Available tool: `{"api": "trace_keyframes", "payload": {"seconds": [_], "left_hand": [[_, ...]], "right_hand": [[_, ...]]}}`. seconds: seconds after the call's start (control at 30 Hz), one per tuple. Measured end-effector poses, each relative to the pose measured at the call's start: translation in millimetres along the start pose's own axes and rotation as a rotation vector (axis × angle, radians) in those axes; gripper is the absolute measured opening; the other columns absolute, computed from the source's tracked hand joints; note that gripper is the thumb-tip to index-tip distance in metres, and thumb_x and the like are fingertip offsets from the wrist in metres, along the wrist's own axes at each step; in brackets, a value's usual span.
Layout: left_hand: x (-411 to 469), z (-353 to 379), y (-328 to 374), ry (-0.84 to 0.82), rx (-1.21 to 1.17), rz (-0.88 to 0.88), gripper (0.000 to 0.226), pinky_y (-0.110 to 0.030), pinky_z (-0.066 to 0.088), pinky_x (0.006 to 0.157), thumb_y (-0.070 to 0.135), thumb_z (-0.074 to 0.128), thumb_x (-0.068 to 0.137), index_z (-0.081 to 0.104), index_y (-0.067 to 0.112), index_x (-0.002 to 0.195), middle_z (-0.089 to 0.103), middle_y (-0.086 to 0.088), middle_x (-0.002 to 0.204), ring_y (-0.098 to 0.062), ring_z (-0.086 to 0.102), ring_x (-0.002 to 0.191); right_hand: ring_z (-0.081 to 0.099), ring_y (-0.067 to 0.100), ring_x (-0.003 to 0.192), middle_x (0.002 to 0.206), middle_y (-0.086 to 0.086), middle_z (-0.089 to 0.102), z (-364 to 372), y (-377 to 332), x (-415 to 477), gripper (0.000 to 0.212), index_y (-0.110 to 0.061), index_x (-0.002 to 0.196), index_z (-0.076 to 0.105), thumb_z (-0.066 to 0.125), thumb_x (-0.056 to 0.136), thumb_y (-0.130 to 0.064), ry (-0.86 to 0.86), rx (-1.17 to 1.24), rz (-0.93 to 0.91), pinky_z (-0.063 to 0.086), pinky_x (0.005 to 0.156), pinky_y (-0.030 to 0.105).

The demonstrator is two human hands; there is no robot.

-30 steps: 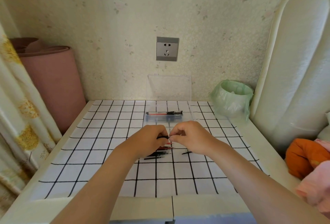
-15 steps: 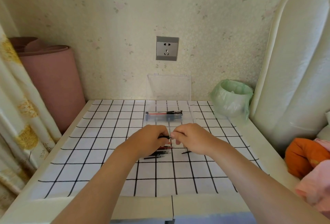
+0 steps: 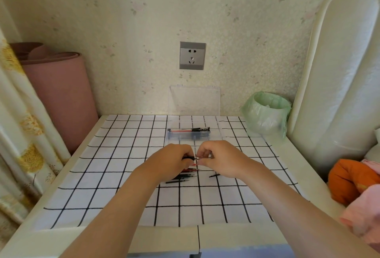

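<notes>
Grid-clothed worktop (image 3: 285,161). Pen (image 3: 195,157) above loose refills (image 3: 183,176), pinched at either end between left hand (image 3: 172,161) and right hand (image 3: 220,159), both clenched on it. Light, thin, stiff, likely slippery; best gripped near the joint.

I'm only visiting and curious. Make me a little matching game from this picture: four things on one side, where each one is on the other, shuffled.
Things:
1. pen
2. green-bagged bin
3. pink rolled mat
4. wall socket

Places:
A. standing left of the table
B. on the wall above the clear box
C. pinched between the left hand and the right hand
D. at the table's far right corner

Pairs: 1-C, 2-D, 3-A, 4-B
</notes>
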State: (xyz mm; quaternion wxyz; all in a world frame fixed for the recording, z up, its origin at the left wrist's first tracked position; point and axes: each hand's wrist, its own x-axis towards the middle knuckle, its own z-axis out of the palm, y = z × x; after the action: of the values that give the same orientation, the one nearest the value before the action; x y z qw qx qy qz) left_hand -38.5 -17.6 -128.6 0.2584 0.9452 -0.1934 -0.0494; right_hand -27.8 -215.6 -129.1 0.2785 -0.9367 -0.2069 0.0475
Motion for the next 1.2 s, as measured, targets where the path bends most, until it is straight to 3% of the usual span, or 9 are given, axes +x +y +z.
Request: {"api": "trace_keyframes", "payload": {"seconds": [0.27,0.5,0.7,0.83,1.0,1.2], "left_hand": [[0.8,1.5,-0.6,-0.016,0.007,0.008,0.011,-0.022,0.041,0.061,0.028,0.053,0.097,0.063,0.028,0.096,0.061,0.011,0.08,-0.003,0.054,0.069],[1.8,0.4,-0.4,-0.011,0.011,0.004,0.012,-0.027,0.047,0.068,0.028,0.056,0.096,0.068,0.028,0.099,0.065,0.008,0.084,-0.01,0.058,0.075],[-0.4,0.1,-2.4,0.072,0.17,-0.053,0.021,-0.028,0.048,0.071,0.04,0.05,0.098,0.065,0.035,0.11,0.067,0.011,0.097,-0.01,0.06,0.085],[-1.1,-0.2,-3.9,0.038,0.162,-0.077,0.024,-0.031,0.052,0.081,0.041,0.049,0.098,0.065,0.035,0.114,0.068,0.01,0.107,-0.011,0.061,0.093],[-1.1,0.1,-0.9,-0.006,0.128,-0.061,0.025,-0.031,0.053,0.083,0.04,0.05,0.098,0.066,0.032,0.116,0.068,0.009,0.108,-0.01,0.061,0.094],[-1.1,0.1,1.2,-0.005,0.118,-0.027,0.023,-0.03,0.051,0.079,0.039,0.05,0.098,0.066,0.031,0.113,0.068,0.009,0.104,-0.01,0.061,0.09]], "right_hand": [[0.053,-0.007,0.073,0.096,-0.016,0.065,3.2,0.7,0.7,0.019,-0.031,0.104,0.069,0.067,0.089,-0.041,-0.013,-0.029,-0.022,0.038,0.066,0.015],[0.051,0.001,0.063,0.076,-0.012,0.062,2.1,-2.4,2.7,0.012,-0.027,0.095,0.073,0.066,0.091,-0.036,-0.029,0.008,0.0,0.037,0.059,0.019],[0.061,0.004,0.092,0.098,-0.017,0.065,-13.5,5.5,1.8,0.022,-0.032,0.109,0.071,0.069,0.088,-0.037,-0.079,-0.136,0.054,0.048,0.082,0.023],[0.061,0.002,0.093,0.097,-0.018,0.067,-21.5,15.3,-3.4,0.017,-0.033,0.101,0.076,0.07,0.085,-0.035,-0.17,-0.176,0.132,0.05,0.085,0.024],[0.06,-0.002,0.081,0.081,-0.025,0.066,-17.3,16.5,-3.1,0.016,-0.032,0.093,0.079,0.08,0.076,-0.032,-0.236,-0.207,0.146,0.044,0.07,0.015],[0.062,0.003,0.082,0.092,-0.015,0.068,-15.6,15.6,-1.7,0.013,-0.035,0.087,0.07,0.079,0.078,-0.032,-0.114,-0.098,0.115,0.047,0.07,0.021]]}}
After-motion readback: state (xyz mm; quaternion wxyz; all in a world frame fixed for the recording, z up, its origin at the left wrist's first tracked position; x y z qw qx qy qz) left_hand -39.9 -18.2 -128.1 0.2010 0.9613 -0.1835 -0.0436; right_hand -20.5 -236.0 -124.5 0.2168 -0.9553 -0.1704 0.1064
